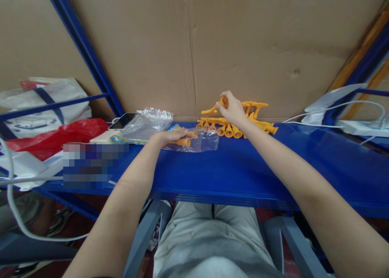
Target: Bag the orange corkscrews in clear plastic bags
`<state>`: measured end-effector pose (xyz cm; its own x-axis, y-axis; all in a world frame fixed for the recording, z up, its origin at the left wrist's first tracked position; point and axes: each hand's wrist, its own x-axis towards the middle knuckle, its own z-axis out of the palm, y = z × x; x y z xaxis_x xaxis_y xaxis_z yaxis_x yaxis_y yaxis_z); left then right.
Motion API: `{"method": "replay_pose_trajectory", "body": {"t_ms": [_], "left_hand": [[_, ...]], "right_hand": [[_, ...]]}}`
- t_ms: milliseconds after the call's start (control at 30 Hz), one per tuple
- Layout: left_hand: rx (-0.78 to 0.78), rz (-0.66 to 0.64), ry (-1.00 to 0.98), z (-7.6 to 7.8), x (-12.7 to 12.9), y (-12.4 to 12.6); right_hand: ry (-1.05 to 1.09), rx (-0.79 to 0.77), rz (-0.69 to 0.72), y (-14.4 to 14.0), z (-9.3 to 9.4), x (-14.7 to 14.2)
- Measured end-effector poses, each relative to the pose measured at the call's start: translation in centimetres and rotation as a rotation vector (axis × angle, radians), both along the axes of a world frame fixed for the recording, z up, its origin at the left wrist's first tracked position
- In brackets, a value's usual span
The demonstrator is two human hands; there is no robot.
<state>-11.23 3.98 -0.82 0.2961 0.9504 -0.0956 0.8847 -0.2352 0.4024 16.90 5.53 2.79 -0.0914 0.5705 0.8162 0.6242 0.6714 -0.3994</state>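
My left hand (pixel 168 137) rests on the blue counter (pixel 243 168), closed around one orange plastic piece (pixel 181 141) that lies on a clear plastic bag (pixel 203 142). My right hand (pixel 232 110) is raised at the far side, pinching one orange piece (pixel 224 101) between fingertips and thumb, just above the pile of orange pieces (pixel 243 126). I cannot count the pile exactly; a row of about five bell-shaped ends faces me, and longer pieces lie across behind them. A second crumpled clear bag (pixel 146 122) sits left of my left hand, with a phone (pixel 123 120) behind it. Farther left lie one red bag (pixel 57 136) and one white bag (pixel 45 103). At the right end are a white power strip (pixel 361 127) and its cable (pixel 334 107). The cardboard wall (pixel 243 47) closes the far edge right behind the pile. The near strip of counter, between my arms and out to the right, is bare blue.
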Motion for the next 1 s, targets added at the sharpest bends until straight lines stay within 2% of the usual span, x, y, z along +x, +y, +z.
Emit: {"method": "replay_pose_trajectory", "body": {"t_ms": [100,167,367,533,667,833,1000], "left_hand": [[-0.080,0.025,0.001,0.0,0.0,0.3],[-0.074,0.005,0.008,-0.1,-0.1,0.7],[-0.054,-0.020,-0.014,-0.5,-0.4,1.2],[-0.071,-0.019,-0.060,-0.5,-0.3,1.1],[-0.065,-0.012,-0.062,-0.5,-0.4,1.3],[-0.058,-0.010,-0.026,-0.5,-0.3,1.5],[-0.041,0.004,-0.003,-0.2,0.0,1.3]], "right_hand": [[0.077,-0.018,0.091,-0.7,0.9,0.1],[0.141,-0.057,0.149,-1.1,1.1,0.2],[0.206,-0.212,0.307,-2.6,0.2,0.0],[-0.033,-0.407,0.407,-4.2,-0.9,-0.2],[-0.386,-0.506,0.372,-5.2,-1.2,-0.5],[-0.688,-0.450,0.244,-6.0,-2.1,-2.4],[-0.689,-0.300,0.238,-5.5,-4.0,-4.3]]}}
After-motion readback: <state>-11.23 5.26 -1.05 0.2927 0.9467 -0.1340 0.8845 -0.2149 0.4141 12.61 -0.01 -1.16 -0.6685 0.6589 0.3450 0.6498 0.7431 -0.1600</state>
